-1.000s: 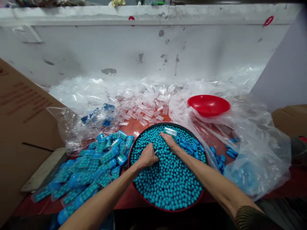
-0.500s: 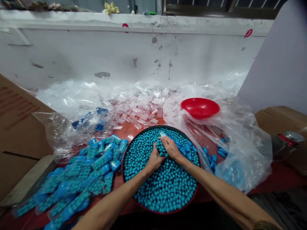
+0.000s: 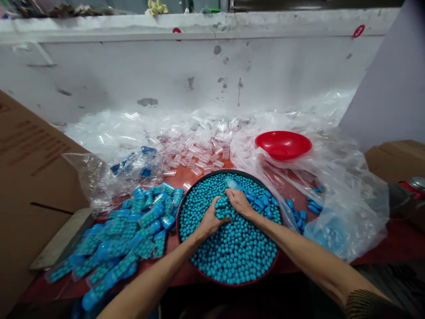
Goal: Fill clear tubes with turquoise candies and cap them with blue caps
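A round basin [image 3: 229,282] full of small turquoise balls [image 3: 232,257] stands in front of me, with several blue plastic caps [image 3: 259,201] on the balls at its right side. My left hand [image 3: 210,220] is curled around a cluster of the balls, over the middle of the basin. Right beside it, my right hand [image 3: 239,203] grips a small clear plastic case [image 3: 232,183] whose far end shows past the fingers. The near part of the case is hidden by the hand.
Left of the basin lies a heap of filled cases [image 3: 133,230] with blue caps. Behind are loose clear cases [image 3: 199,157]. A red bowl [image 3: 283,145] sits on plastic bags [image 3: 352,195] at the right. Cardboard boxes [image 3: 29,177] flank the table.
The view has shifted, so the basin appears slightly further right. My left hand has opened slightly away from my right, showing more balls. The case in my right hand has tilted.
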`<state>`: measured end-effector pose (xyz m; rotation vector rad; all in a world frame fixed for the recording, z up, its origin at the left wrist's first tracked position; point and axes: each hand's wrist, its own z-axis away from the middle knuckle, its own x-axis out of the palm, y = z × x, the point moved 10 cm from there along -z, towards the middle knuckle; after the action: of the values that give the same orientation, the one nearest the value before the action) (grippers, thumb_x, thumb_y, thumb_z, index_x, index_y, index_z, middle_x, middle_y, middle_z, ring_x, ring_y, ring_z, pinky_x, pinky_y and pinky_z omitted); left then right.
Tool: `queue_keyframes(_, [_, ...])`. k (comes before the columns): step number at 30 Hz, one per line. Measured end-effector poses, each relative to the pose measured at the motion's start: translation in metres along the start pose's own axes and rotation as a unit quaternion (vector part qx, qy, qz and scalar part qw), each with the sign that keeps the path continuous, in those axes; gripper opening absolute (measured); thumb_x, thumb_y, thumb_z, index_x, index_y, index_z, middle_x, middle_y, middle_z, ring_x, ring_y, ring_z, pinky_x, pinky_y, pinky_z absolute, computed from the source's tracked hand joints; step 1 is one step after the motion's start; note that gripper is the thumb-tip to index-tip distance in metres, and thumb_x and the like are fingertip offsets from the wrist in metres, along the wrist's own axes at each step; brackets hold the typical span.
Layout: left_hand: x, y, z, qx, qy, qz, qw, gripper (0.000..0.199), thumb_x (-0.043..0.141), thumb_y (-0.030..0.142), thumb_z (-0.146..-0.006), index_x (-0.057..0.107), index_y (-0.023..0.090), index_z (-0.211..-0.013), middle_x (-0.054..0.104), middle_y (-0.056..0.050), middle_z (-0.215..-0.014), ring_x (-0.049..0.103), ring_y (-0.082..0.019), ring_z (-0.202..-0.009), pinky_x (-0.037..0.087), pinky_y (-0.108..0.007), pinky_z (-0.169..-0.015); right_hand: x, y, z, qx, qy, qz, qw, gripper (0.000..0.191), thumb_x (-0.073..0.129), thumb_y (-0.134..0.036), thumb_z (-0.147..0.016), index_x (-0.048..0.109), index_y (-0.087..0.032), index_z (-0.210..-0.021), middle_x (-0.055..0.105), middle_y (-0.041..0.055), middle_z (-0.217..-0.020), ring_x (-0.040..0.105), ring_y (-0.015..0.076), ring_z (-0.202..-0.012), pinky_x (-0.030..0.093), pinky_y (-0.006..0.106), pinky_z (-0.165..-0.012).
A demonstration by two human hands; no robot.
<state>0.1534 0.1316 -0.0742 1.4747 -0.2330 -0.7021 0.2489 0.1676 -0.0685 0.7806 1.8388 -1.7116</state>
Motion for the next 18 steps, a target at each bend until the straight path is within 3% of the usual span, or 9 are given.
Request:
queue_keyframes(5, [-0.001, 0.005, 0.001, 0.013, -0.009, 0.053, 0.998, 0.065, 0.064, 0.024, -0.061, 0.029, 0.019, -0.115, 0.054, -0.003, -0.102, 0.053, -0.015, -0.089, 0.041, -0.031, -0.084, -0.006, 0.018, 0.000, 0.115, 0.092, -0.142, 0.979, 0.048, 0.019, -0.036, -0.085, 0.061, -0.012, -0.075, 0.055, 0.0025, -0.053, 0.049, 0.0120, -0.046, 0.039, 0.023, -0.044])
queue_keyframes(8, [-0.006, 0.000, 0.000, -0.018, 0.012, 0.042, 0.999, 0.068, 0.065, 0.025, -0.059, 0.029, 0.018, -0.116, 0.053, -0.004, -0.104, 0.053, -0.017, -0.092, 0.040, -0.033, -0.086, -0.008, 0.008, 0.002, 0.129, 0.138, -0.212, 0.959, 0.049, 0.017, -0.037, -0.085, 0.059, -0.011, -0.081, 0.053, 0.0016, -0.056, 0.047, 0.0112, -0.045, 0.038, 0.022, -0.043])
queue_keyframes(13, [-0.014, -0.003, -0.001, -0.008, 0.061, 0.016, 0.998, 0.071, 0.060, 0.024, -0.060, 0.025, 0.018, -0.122, 0.048, -0.006, -0.116, 0.047, -0.020, -0.106, 0.035, -0.034, -0.094, -0.016, -0.034, 0.018, 0.066, 0.170, -0.270, 0.945, 0.031, 0.036, -0.034, -0.082, 0.059, -0.015, -0.071, 0.058, 0.0004, -0.066, 0.053, 0.0113, -0.063, 0.042, 0.022, -0.063])
queue_keyframes(18, [-0.025, -0.009, 0.003, 0.007, 0.129, -0.033, 0.991, 0.080, 0.059, 0.026, -0.062, 0.015, 0.017, -0.128, 0.034, -0.011, -0.129, 0.035, -0.024, -0.119, 0.030, -0.039, -0.097, -0.034, -0.059, 0.040, -0.027, 0.158, -0.243, 0.957, 0.020, 0.043, -0.024, -0.081, 0.060, -0.017, -0.071, 0.059, -0.0003, -0.073, 0.054, 0.0106, -0.073, 0.041, 0.021, -0.072])
